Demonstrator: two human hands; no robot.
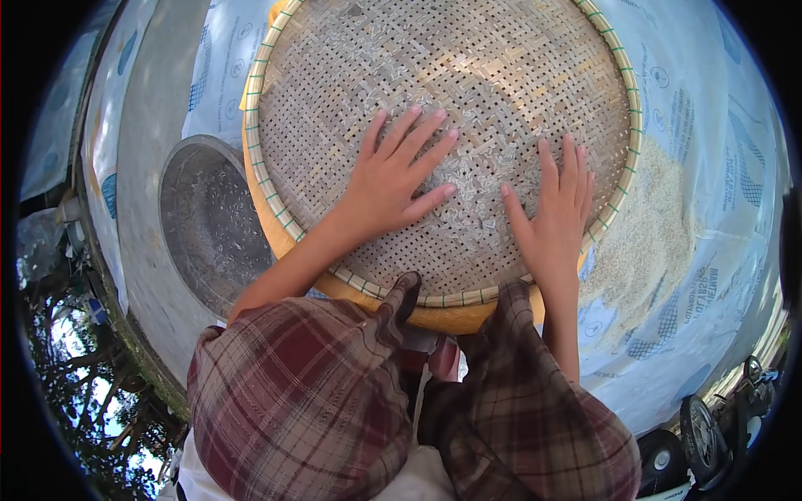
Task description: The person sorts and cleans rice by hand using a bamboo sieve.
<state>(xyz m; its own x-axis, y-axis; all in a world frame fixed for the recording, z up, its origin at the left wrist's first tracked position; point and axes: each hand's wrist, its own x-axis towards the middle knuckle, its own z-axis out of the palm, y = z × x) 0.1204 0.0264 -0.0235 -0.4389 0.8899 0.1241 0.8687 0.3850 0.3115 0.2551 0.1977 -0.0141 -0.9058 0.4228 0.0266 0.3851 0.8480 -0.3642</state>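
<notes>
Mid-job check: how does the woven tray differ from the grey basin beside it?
The woven tray is much wider than the grey basin. The tray is tan, perforated weave with a green-stitched rim; the basin is grey with solid walls. The left hand and right hand are both over the tray, while neither is over the basin. Tray and basin are both round, with pale bits scattered inside.
</notes>
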